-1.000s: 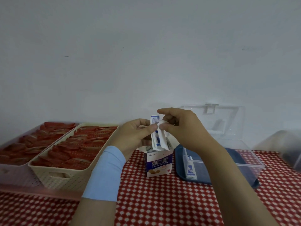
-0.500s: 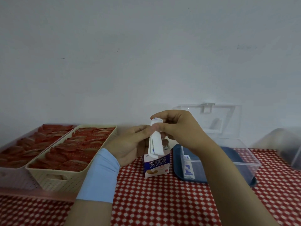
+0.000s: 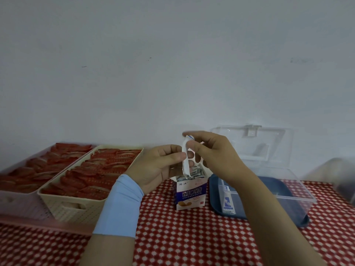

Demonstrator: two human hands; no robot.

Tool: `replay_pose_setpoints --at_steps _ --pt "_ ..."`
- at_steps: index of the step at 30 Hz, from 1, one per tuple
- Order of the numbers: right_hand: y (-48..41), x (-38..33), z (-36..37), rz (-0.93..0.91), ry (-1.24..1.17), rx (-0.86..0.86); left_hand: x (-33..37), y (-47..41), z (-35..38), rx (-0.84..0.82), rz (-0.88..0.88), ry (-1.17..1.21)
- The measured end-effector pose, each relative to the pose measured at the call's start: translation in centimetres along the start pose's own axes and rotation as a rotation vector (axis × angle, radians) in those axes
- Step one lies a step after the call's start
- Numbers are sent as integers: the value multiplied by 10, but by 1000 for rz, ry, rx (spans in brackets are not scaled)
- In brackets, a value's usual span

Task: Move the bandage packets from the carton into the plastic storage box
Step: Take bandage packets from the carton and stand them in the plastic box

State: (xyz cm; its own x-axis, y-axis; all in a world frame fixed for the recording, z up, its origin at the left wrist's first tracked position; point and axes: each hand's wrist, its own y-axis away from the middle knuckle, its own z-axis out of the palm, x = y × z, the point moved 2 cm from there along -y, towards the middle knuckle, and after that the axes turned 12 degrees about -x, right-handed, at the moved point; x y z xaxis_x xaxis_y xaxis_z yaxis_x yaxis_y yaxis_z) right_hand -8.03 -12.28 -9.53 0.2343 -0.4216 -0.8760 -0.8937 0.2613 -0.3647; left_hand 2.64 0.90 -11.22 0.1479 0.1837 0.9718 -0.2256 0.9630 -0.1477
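A small white and blue carton (image 3: pixel 191 194) stands open on the checked cloth, with several bandage packets (image 3: pixel 197 173) showing in its mouth. Just above it, my left hand (image 3: pixel 159 167) and my right hand (image 3: pixel 213 152) both pinch a white bandage packet (image 3: pixel 185 162) that hangs upright over the carton. Right of the carton stands the clear plastic storage box (image 3: pixel 292 196) with its lid tipped back. One packet (image 3: pixel 227 203) leans inside at the box's left end.
Two baskets full of red packets, a cream one (image 3: pixel 75 204) and a clear one (image 3: pixel 17 196), fill the left side. A dark blue tray (image 3: pixel 215 192) lies under the storage box. A blurred clear container (image 3: pixel 343 175) sits at the far right. The wall stands close behind.
The packet has risen a little higher out of the carton between both hands. The view has shifted slightly; the carton and box stay put.
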Motion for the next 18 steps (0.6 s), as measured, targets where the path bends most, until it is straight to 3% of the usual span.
replay_pose_setpoints --at_steps 2,4,9,13,18 --pt "-2 9 -2 24 131 56 2 1 -2 65 28 28" --pt "-3 18 -4 81 438 49 2 3 -9 151 74 59" --pt "-3 29 5 268 888 -264 2 11 -24 169 106 67" --pt "-7 29 9 260 924 -280 3 10 -19 111 76 27" --pt "-7 32 4 300 1003 -278 3 8 -18 170 119 32"
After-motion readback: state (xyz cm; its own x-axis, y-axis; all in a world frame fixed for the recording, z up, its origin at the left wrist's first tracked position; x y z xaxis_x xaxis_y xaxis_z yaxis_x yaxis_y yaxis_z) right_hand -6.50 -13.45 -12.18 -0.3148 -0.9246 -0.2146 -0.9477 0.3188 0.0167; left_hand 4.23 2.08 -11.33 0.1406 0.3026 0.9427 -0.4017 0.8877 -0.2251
